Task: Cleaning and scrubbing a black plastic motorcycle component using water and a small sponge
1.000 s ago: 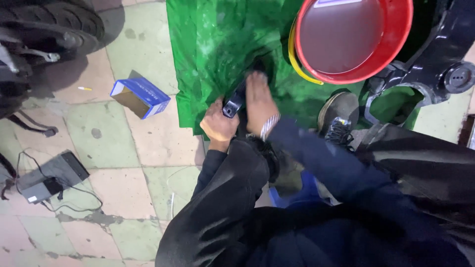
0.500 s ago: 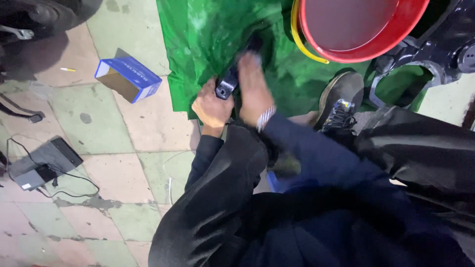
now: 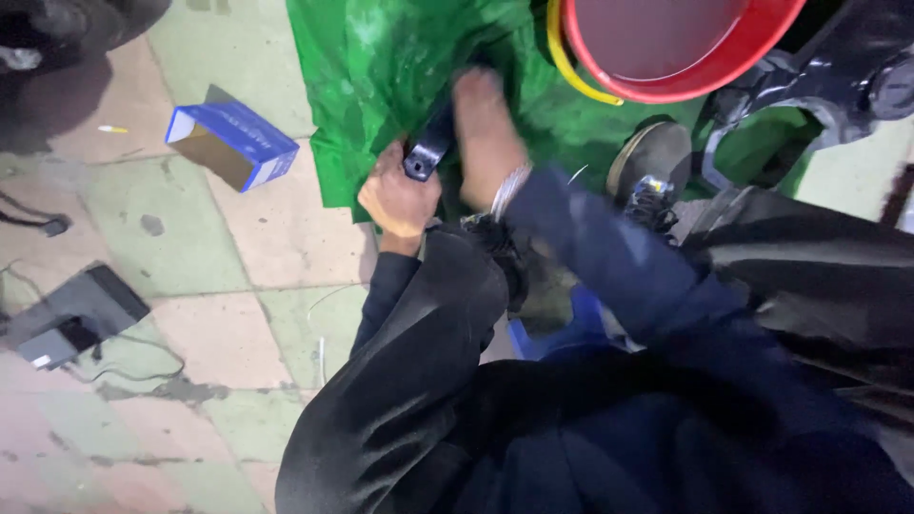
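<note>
The thing both hands work on is a dark, shiny bar-shaped part (image 3: 433,143), maybe plastic or metal, lying on the near edge of a green plastic sheet (image 3: 381,67) on the floor. It looks hard and stiff, not bendy, and I think it is small and light enough for one hand to lift. Its smooth, glossy skin could be slippery, so the squared near end, where there is an edge to pinch, looks like the best place to hold it. The left hand (image 3: 398,195) is clenched around that near end. The right hand (image 3: 486,133) lies flat and stretched out along the part, pressing on it, with fingers straight and not curled; a silver bracelet (image 3: 509,190) sits on that wrist. The green sheet under the part is thin, soft and wrinkly, so it may slide or bunch up. Just past the hands is a big red bucket (image 3: 733,62) with a yellow ring (image 3: 562,57) at its side, close enough to bump. To the right is a shoe (image 3: 652,162) and a black frame of some machine (image 3: 838,76), which crowd that side. To the left, on the tiled floor (image 3: 238,257), lies an open blue cardboard box (image 3: 233,143), well apart. Further left is a flat dark device with a cable (image 3: 71,319). The person's dark knees (image 3: 409,381) fill the near side.
</note>
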